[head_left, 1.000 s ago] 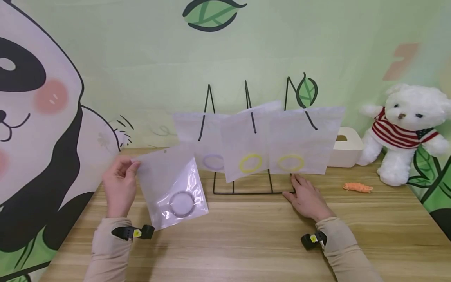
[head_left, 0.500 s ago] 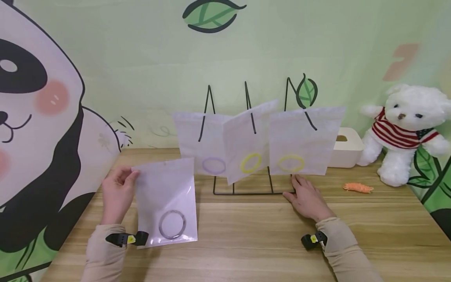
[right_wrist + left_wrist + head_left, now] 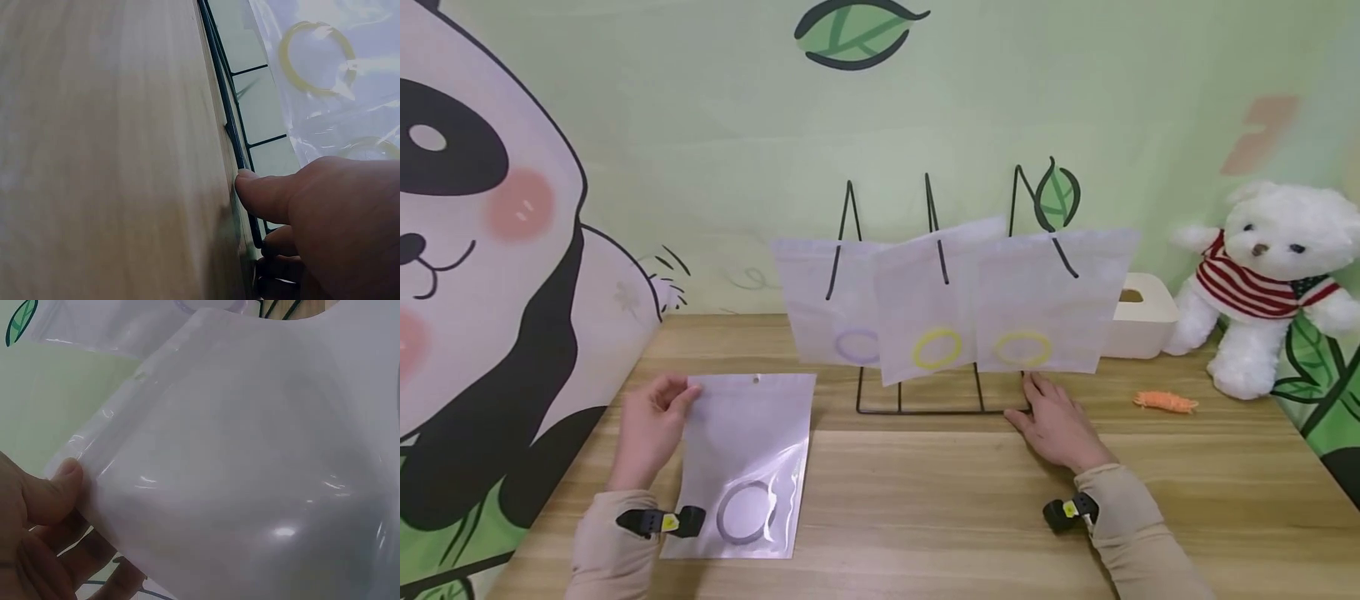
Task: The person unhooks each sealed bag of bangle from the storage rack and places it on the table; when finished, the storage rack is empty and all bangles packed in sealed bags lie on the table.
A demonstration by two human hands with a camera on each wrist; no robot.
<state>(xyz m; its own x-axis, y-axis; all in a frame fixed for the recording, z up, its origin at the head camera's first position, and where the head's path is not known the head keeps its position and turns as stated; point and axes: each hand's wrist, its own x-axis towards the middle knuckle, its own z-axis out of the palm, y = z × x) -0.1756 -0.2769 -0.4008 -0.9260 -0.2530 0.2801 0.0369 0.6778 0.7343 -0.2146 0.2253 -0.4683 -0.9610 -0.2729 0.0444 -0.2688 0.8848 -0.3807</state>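
My left hand [image 3: 651, 429] pinches the upper left corner of a clear-fronted, white-backed zip bag [image 3: 737, 433] between thumb and fingers. A dark ring, perhaps a bangle [image 3: 721, 515], shows near the bag's bottom. In the left wrist view the thumb presses on the bag's edge [image 3: 187, 437]. A black wire display rack [image 3: 925, 412] stands to the right; from its hooks hang a bag with a purple ring [image 3: 820, 325], one with a yellow ring [image 3: 906, 300] and another with a yellow ring [image 3: 1052, 300]. My right hand [image 3: 1060, 429] grips the rack's front right base corner, thumb on the bar [image 3: 234, 147].
A cream box [image 3: 1146, 325] with a slot in its top stands behind the rack's right side. Beside it sits a white teddy bear [image 3: 1270, 333] in a striped top. An orange bundle of cord [image 3: 1165, 402] lies on the wooden table [image 3: 925, 508].
My left hand has brought its bag down and toward me, away from the hanging bags. The middle hanging bag has swung slightly. My right hand stays at the rack's corner.
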